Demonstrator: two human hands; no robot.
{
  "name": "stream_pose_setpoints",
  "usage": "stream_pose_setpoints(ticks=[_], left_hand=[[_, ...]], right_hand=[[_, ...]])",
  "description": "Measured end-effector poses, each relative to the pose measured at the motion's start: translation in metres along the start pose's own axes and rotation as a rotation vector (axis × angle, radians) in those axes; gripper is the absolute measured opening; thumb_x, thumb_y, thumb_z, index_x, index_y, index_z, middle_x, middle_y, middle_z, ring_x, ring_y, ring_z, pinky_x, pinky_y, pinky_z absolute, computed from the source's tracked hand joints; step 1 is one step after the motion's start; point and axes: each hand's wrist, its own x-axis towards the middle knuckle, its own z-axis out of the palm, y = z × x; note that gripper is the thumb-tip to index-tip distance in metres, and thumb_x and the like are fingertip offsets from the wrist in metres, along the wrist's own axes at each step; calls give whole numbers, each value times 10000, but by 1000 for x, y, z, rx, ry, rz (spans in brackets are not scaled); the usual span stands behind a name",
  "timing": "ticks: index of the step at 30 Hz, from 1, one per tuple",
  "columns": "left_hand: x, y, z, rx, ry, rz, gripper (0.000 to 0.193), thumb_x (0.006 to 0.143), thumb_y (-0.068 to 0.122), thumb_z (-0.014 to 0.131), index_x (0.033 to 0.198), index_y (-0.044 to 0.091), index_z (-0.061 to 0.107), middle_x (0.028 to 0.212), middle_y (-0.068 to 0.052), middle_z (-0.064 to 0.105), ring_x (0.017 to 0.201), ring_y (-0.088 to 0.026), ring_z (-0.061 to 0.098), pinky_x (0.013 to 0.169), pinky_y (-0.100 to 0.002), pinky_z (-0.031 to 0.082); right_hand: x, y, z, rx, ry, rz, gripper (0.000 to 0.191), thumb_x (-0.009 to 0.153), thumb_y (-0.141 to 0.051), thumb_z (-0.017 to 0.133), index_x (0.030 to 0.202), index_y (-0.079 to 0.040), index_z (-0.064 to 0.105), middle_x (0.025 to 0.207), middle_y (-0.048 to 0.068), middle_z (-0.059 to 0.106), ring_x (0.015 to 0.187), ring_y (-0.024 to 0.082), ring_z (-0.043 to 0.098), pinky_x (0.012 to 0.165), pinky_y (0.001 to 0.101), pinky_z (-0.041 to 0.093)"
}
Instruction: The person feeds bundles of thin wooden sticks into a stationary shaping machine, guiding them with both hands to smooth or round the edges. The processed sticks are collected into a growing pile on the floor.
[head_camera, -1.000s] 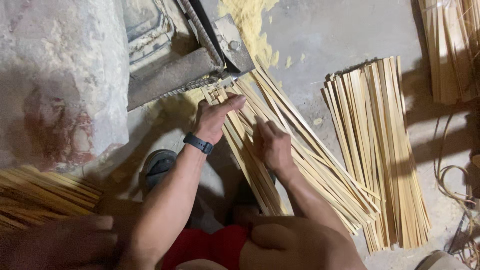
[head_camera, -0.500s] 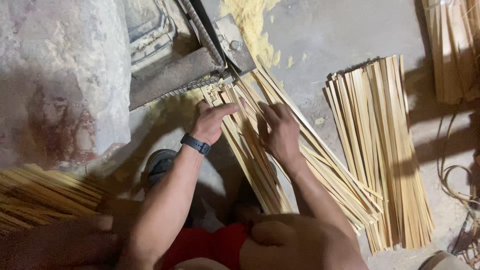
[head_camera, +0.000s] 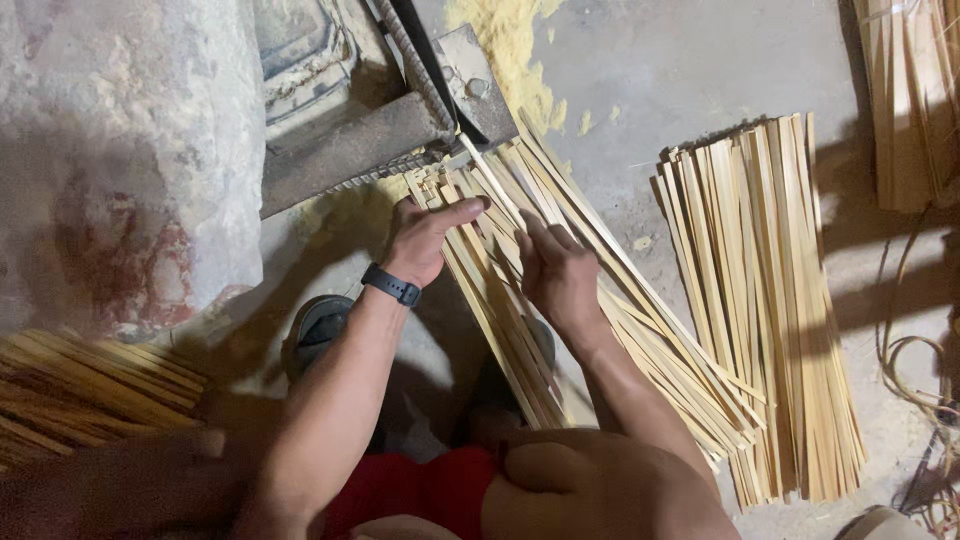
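Observation:
A fan of thin pale bamboo strips (head_camera: 640, 330) lies slanted on the concrete floor, its upper ends at a dark metal machine (head_camera: 400, 110). My left hand (head_camera: 425, 235), with a black wristband, rests on the strips' upper ends beside the machine's mouth, fingers stretched over them. My right hand (head_camera: 555, 270) lies just to the right, fingers pinched on a single strip (head_camera: 495, 185) that points into the machine. My knees and red shorts fill the bottom of the view.
A separate stack of flat strips (head_camera: 770, 300) lies at the right, another bundle (head_camera: 915, 90) at the top right. Darker sticks (head_camera: 80, 385) are piled at the left. Sawdust (head_camera: 505, 50) sits behind the machine. A mottled wall (head_camera: 120, 150) stands left; cords (head_camera: 920, 380) coil at right.
Both hands have slid up the strips toward the machine's mouth. My right hand now pinches one strip with its end at the machine.

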Motion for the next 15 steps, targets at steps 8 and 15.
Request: stream_pose_setpoints(ticks=[8,15], left_hand=[[10,-12,-8,54,36,54,212,808,99,855,926,-56,769,838,-125,773,750,-204,731,906,-385,555],[17,-22,-22,96,37,41,244,869,136,863,935,-64,739,855,-126,773,935,-190,751,1108,-379,426]], right_hand=[[19,11,15,-7,-141,102,323,1103,-219,536,1058,-18,785,559,47,620,341,96,386,296,283,308],[9,9,6,98,-186,24,360,1099,-204,461,1046,54,707,531,56,551,320,61,389,280,246,341]])
